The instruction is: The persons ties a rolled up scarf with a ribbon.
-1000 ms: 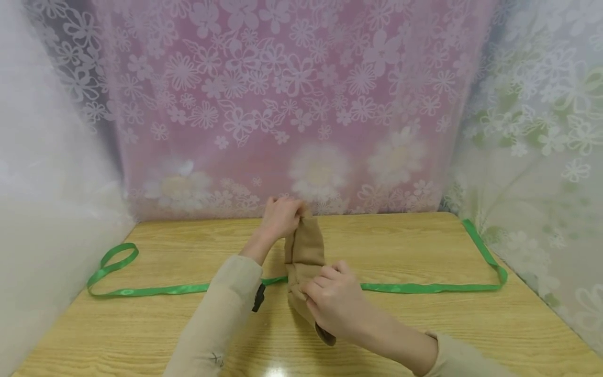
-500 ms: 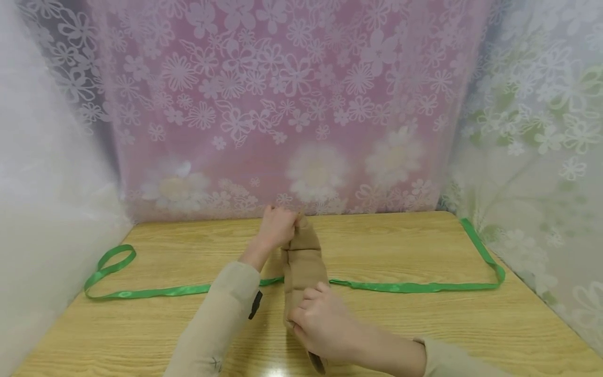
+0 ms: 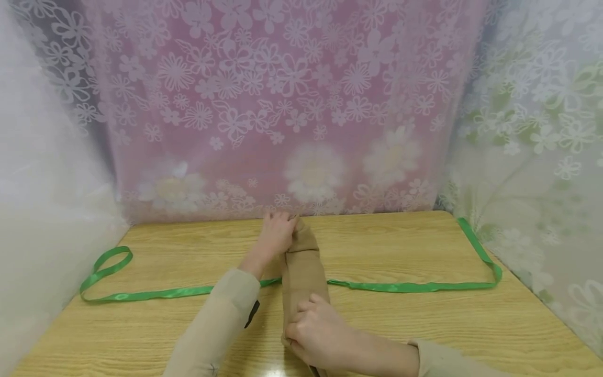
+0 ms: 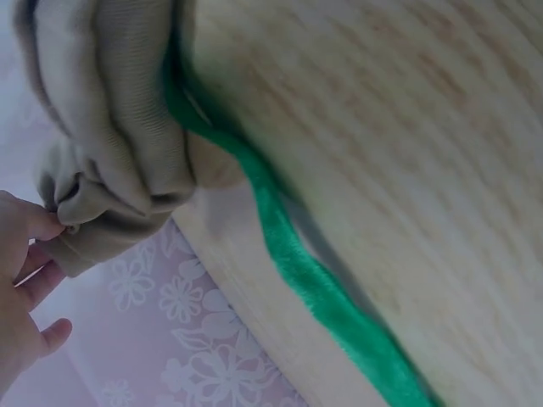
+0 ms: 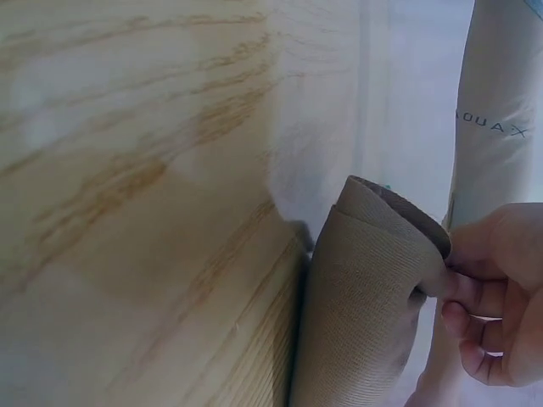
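Observation:
A long folded roll of brown ribbed cloth (image 3: 305, 277) runs from far to near across the middle of the table. My left hand (image 3: 278, 233) pinches its far end between thumb and fingers. At the near end, my right hand (image 3: 315, 332) grips the cloth's edge. In the left wrist view the brown cloth (image 4: 140, 93) shows thick, stacked folds. The right wrist view has its near end (image 5: 369, 297) rolled over in layers. A green ribbon (image 3: 410, 287) passes across the table under the cloth, which hides the ribbon's middle part.
The ribbon's left end loops on the wooden table (image 3: 386, 330); its right end bends back toward the far corner. A pink floral curtain (image 3: 292, 104) hangs behind the table, with pale sheets at both sides. A small black strap piece hangs by the left sleeve (image 3: 221, 319).
My right hand has drawn the cloth's near end toward me and down, so the roll now lies longer and straighter. My left hand has lowered slightly at the far end.

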`<action>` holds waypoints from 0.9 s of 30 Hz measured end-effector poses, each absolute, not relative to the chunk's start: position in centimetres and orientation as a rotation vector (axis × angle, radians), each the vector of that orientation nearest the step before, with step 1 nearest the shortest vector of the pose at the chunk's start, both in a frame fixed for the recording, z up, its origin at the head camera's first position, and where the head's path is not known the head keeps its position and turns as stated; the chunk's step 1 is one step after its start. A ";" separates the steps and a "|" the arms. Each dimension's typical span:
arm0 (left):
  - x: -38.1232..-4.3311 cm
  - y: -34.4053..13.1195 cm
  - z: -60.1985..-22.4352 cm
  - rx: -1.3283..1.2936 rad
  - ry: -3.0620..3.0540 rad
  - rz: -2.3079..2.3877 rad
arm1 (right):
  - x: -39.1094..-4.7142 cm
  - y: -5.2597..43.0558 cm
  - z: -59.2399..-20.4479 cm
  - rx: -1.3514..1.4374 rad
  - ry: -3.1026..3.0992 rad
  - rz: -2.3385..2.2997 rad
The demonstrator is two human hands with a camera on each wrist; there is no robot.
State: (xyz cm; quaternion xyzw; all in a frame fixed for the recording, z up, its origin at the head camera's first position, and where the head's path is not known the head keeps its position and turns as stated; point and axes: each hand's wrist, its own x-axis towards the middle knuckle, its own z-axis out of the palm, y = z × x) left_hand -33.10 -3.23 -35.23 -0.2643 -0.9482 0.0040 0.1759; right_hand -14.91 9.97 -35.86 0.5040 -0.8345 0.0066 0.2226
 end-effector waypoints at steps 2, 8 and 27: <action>-33.1 -3.1 -35.6 -0.765 -2.689 0.009 | -14.9 10.0 -35.8 1.394 -2.315 0.012; -33.2 -3.1 -36.4 -0.791 -2.699 -0.026 | -14.7 10.2 -35.7 1.406 -2.325 -0.020; -33.7 -2.7 -37.2 -0.696 -2.799 0.120 | -14.6 10.1 -36.4 1.493 -2.429 -0.043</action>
